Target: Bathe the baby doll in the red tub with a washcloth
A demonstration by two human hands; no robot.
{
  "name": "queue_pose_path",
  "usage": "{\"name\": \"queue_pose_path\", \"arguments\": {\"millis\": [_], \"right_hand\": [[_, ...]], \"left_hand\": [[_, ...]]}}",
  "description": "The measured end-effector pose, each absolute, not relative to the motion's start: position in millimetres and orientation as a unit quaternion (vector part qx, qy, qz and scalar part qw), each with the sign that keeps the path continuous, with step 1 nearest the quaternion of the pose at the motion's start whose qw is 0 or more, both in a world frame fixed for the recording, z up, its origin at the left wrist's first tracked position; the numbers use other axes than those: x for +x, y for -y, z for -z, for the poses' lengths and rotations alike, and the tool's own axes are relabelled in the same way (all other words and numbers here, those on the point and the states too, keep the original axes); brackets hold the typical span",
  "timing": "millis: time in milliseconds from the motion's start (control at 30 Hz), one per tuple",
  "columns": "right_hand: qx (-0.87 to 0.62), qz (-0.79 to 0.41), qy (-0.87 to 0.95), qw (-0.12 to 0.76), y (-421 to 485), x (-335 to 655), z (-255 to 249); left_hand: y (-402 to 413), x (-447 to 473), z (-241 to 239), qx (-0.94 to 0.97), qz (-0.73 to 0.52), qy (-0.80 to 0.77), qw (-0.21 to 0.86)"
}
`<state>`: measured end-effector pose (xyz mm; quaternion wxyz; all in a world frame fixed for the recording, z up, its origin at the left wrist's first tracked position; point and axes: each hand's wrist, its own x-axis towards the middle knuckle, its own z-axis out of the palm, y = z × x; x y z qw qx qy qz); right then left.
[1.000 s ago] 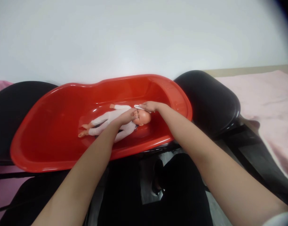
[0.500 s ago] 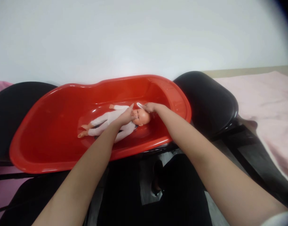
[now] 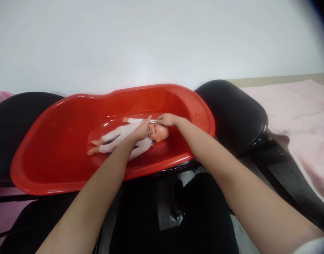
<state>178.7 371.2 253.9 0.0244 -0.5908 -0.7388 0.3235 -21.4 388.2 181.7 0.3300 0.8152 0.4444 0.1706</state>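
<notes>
A baby doll point(image 3: 130, 130) in white clothes lies on its back inside a red baby bathtub point(image 3: 58, 158), its bare feet to the left and its bald head to the right. My left hand point(image 3: 142, 131) grips the doll at its chin and lower face, fingers spread around the jaw. Beside the far side of the head, my right hand point(image 3: 166, 120) pinches a small white piece point(image 3: 153, 121), perhaps a pad or folded cloth; its kind is too small to tell. That white piece sits close to the doll's face, near my left fingertips. My left hand partly hides the neck and chest.
Black chair seats stand under the tub's two ends, one on the left point(image 3: 16, 130) and one on the right point(image 3: 231, 113). A pink sheet point(image 3: 302, 116) covers a surface at the far right. Behind the tub rises a white wall point(image 3: 141, 42). My dark-clothed legs are below.
My right hand has shifted slightly left, bringing the white piece down against or near the doll's face by my left fingers. My left hand and the doll stay nearly still.
</notes>
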Motion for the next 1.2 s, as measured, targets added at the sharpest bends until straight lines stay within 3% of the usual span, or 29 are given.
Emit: {"name": "queue_pose_path", "arguments": {"millis": [167, 300, 467, 667, 833, 1200], "right_hand": [[-0.522, -0.364, 0.763, 0.111, -377.7, 178.3, -246.5], [-0.482, -0.384, 0.783, 0.078, -382.8, 180.0, -237.4], [-0.537, -0.277, 0.796, 0.031, -384.5, 180.1, -225.3], [-0.589, -0.298, 0.750, 0.051, -380.4, 180.8, -219.7], [-0.546, -0.313, 0.777, 0.011, -378.4, 180.8, -229.1], [-0.548, -0.298, 0.781, 0.032, -380.7, 183.5, -234.4]], "left_hand": [[-389.7, -22.3, -181.9, 0.835, -0.161, -0.429, 0.303], [-392.2, -23.6, -180.4, 0.853, -0.147, -0.415, 0.281], [-387.6, -15.8, -188.0, 0.847, -0.161, -0.451, 0.230], [-378.4, -9.3, -211.3, 0.784, -0.190, -0.572, 0.148], [-378.6, -21.1, -216.8, 0.743, -0.302, -0.564, 0.198], [-386.7, -17.4, -202.4, 0.757, -0.272, -0.514, 0.298]]}}
